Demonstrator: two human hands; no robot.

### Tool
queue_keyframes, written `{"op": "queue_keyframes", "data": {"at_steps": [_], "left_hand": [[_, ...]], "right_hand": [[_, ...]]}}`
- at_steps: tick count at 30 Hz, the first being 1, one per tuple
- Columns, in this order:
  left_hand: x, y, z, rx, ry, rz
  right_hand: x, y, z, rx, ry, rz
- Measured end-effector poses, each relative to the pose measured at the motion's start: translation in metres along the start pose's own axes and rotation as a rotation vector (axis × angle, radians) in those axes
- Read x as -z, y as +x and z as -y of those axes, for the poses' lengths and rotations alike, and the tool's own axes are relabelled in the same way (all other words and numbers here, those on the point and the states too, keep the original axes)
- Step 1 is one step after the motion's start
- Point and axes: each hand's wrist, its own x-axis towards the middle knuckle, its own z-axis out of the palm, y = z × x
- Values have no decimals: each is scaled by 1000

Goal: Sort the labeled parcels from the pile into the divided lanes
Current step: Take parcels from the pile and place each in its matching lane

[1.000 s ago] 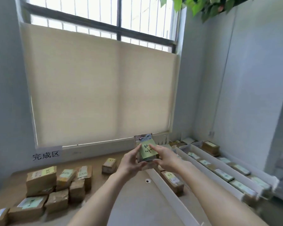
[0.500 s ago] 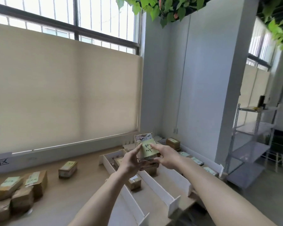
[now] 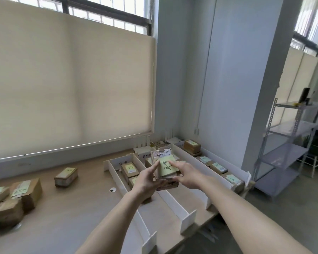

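Head view: both hands hold 1 parcel (image 3: 165,166) with a yellow-green note, raised above the white-divided lanes (image 3: 170,197); left hand (image 3: 148,180) fingers curl round its left edge, right hand (image 3: 186,174) fingers pinch its right side and top. Since 1.0 s ago the view has swung from the pile (image 3: 13,197) on the tabletop (image 3: 77,208) to the lanes, the grip unchanged. Judgement: parcel is at the lanes, placement pending.
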Motion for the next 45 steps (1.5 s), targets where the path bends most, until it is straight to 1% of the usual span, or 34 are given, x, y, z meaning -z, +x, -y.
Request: {"op": "queue_keyframes", "data": {"at_steps": [6,14,23,30,35,38,41,45], "left_hand": [[-40,60,58,69,28,-1],[-89,118,147,212,-6,38],[-162,123,251,431,24,110],[-222,128,328,617,17,139],[-256,133,365,683,28,104],[-264,144,381,679,8,55],[-265,155,394,687,-40,-10],[-267,160,403,718,-91,-59]], "right_hand": [[-38,81,-53,14,1,97],[-122,183,-109,51,67,253],[-249,236,-169,84,87,465],[-350,276,-223,140,129,585],[-405,297,-248,195,172,620],[-427,311,-259,215,221,585],[-440,327,-268,228,275,541],[-441,343,-267,253,277,556]]}}
